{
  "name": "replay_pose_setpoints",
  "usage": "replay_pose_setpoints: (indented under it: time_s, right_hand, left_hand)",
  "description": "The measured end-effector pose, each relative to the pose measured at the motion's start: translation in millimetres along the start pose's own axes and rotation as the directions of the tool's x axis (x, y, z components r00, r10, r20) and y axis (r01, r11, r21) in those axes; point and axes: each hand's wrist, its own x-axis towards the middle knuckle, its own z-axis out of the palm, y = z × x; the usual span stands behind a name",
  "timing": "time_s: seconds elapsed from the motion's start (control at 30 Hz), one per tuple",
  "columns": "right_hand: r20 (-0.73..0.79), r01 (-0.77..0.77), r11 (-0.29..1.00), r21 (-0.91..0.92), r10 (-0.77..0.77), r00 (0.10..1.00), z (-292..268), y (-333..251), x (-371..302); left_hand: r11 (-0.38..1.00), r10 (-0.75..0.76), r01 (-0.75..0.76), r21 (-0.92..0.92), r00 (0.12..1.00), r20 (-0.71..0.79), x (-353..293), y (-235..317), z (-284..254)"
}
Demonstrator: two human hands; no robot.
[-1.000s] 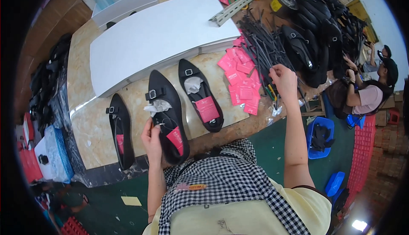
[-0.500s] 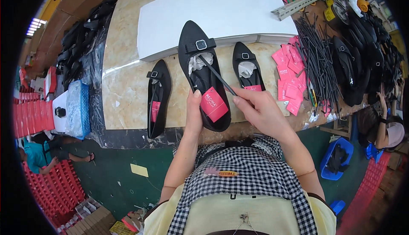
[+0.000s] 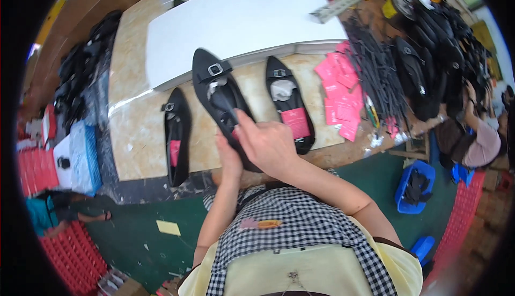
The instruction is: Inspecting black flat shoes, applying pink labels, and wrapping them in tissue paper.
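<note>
A black pointed flat shoe (image 3: 201,63) with a square buckle bow is tilted above the table's front edge. My left hand (image 3: 229,159) grips it along its left side near the heel. Over the shoe's opening, my right hand (image 3: 271,147) is closed on a thin black stick (image 3: 229,103), mostly covered by the fingers. Crumpled white paper (image 3: 217,84) shows in the toe, and a pink card lies largely hidden under the right hand. Similar shoes lie either side: a left one (image 3: 184,164) on its side and a right one (image 3: 304,141) holding white paper and a pink card (image 3: 294,124).
White sheets or boards (image 3: 236,22) are stacked behind the shoes. Pink cards (image 3: 340,97), a heap of black sticks (image 3: 373,65) and many black shoes (image 3: 413,76) cover the right side. A blue basket (image 3: 403,202) stands on the floor; other people sit at both sides.
The view has shifted, so the tabletop things appear further left. My right hand has moved in over the shoe's opening, pushing the stick deeper and covering the pink card.
</note>
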Motion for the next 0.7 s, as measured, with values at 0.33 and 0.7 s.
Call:
replay_pose_setpoints:
  time_s: [0.33,0.7]
  right_hand:
    - [-0.404,-0.590,0.622,-0.515,0.431,0.807,-122.1,258.9,-24.1]
    - [0.125,-0.475,0.680,0.559,0.497,0.859,-160.4,182.0,-20.6]
  left_hand:
    - [0.567,0.277,-0.259,0.782,0.954,0.115,6.7,60.0,17.9]
    - [0.767,-0.375,0.465,-0.443,0.884,0.278,21.4,-8.3,23.3]
